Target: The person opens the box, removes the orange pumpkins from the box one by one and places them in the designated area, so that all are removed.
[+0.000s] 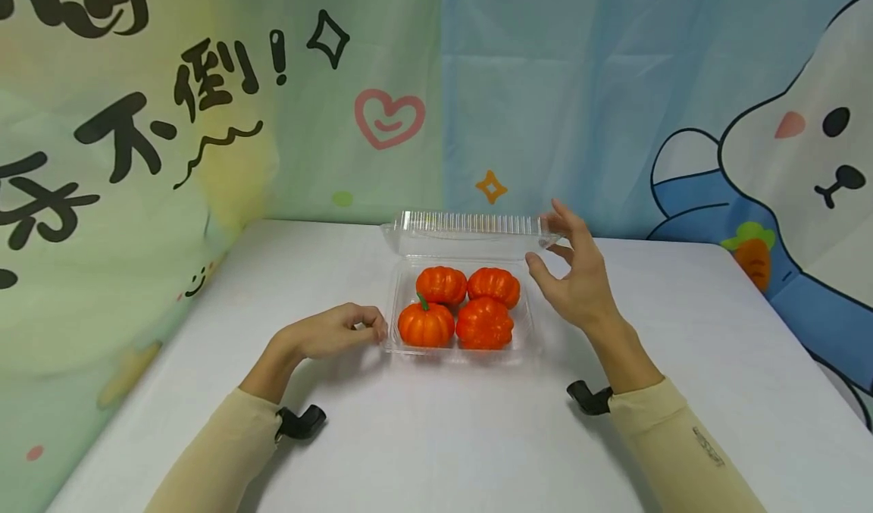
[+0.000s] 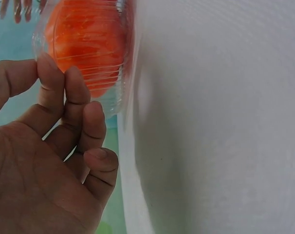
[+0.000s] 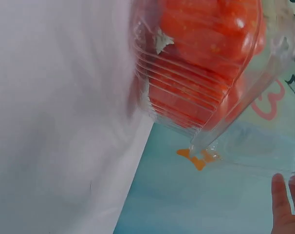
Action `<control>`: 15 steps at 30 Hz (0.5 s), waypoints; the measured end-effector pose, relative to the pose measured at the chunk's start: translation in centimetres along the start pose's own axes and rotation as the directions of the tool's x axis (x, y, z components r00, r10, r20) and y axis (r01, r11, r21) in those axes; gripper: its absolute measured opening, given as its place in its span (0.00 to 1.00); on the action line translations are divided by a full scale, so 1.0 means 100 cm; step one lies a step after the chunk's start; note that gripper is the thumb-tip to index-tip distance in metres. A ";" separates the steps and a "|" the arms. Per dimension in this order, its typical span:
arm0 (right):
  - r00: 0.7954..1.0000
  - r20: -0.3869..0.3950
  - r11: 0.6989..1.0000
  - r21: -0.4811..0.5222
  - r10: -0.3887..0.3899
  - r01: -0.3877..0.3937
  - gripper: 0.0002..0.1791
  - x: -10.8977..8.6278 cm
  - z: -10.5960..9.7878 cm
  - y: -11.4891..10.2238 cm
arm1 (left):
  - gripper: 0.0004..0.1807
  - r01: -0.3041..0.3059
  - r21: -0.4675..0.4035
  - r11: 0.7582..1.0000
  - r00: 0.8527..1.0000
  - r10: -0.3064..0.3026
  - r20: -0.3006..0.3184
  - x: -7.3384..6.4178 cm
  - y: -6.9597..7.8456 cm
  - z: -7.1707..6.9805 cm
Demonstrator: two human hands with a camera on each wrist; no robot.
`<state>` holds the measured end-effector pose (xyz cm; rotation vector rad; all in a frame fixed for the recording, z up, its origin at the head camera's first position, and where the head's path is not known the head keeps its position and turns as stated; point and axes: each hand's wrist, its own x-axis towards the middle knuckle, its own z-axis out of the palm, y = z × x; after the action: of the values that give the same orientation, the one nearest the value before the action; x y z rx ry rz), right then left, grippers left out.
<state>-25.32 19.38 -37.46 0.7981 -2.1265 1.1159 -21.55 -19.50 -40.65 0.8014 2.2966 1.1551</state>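
1. White surface (image 1: 443,437), beneath everything.
2. Clear container (image 1: 436,351), toward surface's 12 o'clock; lid (image 1: 470,225) raised along its 12 o'clock side.
3. Right hand (image 1: 578,289), 3 o'clock: fingers loosely extended at lid's end.
4. Left hand (image 1: 330,331), 9 o'clock: pinching container's rim.
5. Four orange pumpkins (image 1: 484,323) inside.

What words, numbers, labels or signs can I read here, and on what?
"倒!" on the backdrop.
"不" on the backdrop.
Other backdrop characters: cut off by the picture's edges.
Small mark on the right sleeve: too small to read.
Plastic container: no readable text.
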 end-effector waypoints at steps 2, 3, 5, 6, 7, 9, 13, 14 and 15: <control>0.999 -0.006 0.998 0.051 0.046 -0.046 0.47 0.002 0.001 0.001 | 0.10 -0.001 -0.003 1.000 1.000 0.001 0.004 0.000 -0.001 0.001; 0.997 -0.003 0.995 0.072 0.071 -0.070 0.46 0.002 0.002 0.003 | 0.10 -0.001 -0.005 1.000 1.000 0.001 0.004 0.000 -0.001 0.001; 0.991 0.015 0.987 0.094 0.130 -0.131 0.43 0.004 0.003 0.004 | 0.10 0.000 0.001 1.000 1.000 0.000 0.001 0.000 -0.001 0.001; 0.987 0.026 0.982 0.099 0.159 -0.161 0.41 0.005 0.004 0.004 | 0.10 0.002 0.005 1.000 1.000 -0.002 0.000 0.000 -0.001 0.001; 0.981 0.038 0.976 0.104 0.189 -0.192 0.40 0.006 0.004 0.005 | 0.10 0.002 0.011 1.000 1.000 -0.002 -0.001 0.000 -0.001 0.000; 0.971 0.060 0.965 0.113 0.233 -0.238 0.37 0.007 0.005 0.007 | 0.10 0.001 0.016 1.000 1.000 -0.001 0.001 0.000 -0.001 0.000; 0.955 0.090 0.949 0.120 0.282 -0.291 0.38 0.010 0.006 0.011 | 0.10 -0.012 0.005 1.000 1.000 0.012 0.015 0.000 -0.001 -0.001; 0.952 0.100 0.945 0.124 0.291 -0.302 0.38 0.011 0.007 0.013 | 0.10 -0.013 0.000 1.000 1.000 0.013 0.018 0.000 -0.001 -0.001; 0.947 0.113 0.940 0.132 0.302 -0.316 0.38 0.011 0.008 0.014 | 0.10 -0.012 -0.004 1.000 1.000 0.013 0.022 0.000 -0.002 -0.001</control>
<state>-27.25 19.13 -37.67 0.6010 -2.3228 1.4395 -21.67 -19.61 -40.74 0.8239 2.2742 1.1505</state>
